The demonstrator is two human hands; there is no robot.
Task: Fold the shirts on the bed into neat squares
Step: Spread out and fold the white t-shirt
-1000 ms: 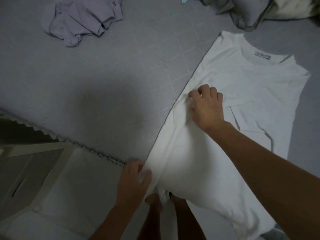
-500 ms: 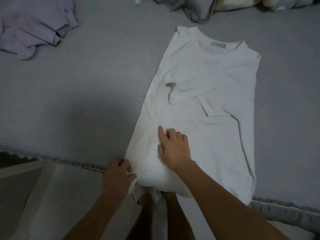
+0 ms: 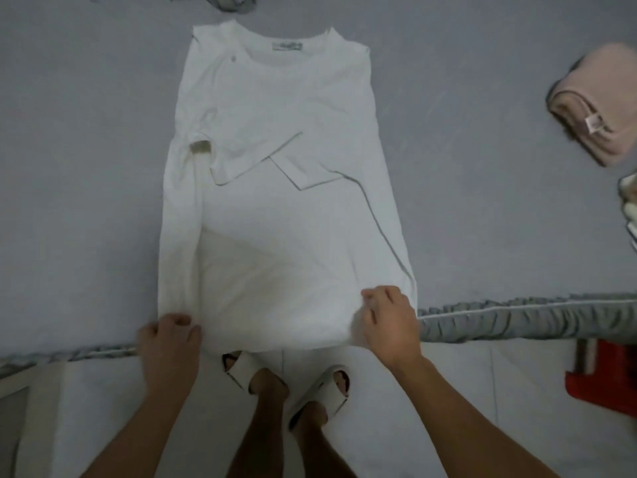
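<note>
White T-shirt (image 3: 275, 215) lying at 12 o'clock on the bed (image 3: 86, 184), sides and sleeves folded in. My left hand (image 3: 169, 339) and right hand (image 3: 389, 319) are pinching its hem; lengthwise folds remaining.

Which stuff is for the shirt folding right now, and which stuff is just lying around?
For the job:
- white shirt, sides folded in
- left hand and right hand gripping its bottom corners
- grey bed

Lying about:
- folded pink garment
- grey cloth at the top
- red thing on the floor
</note>
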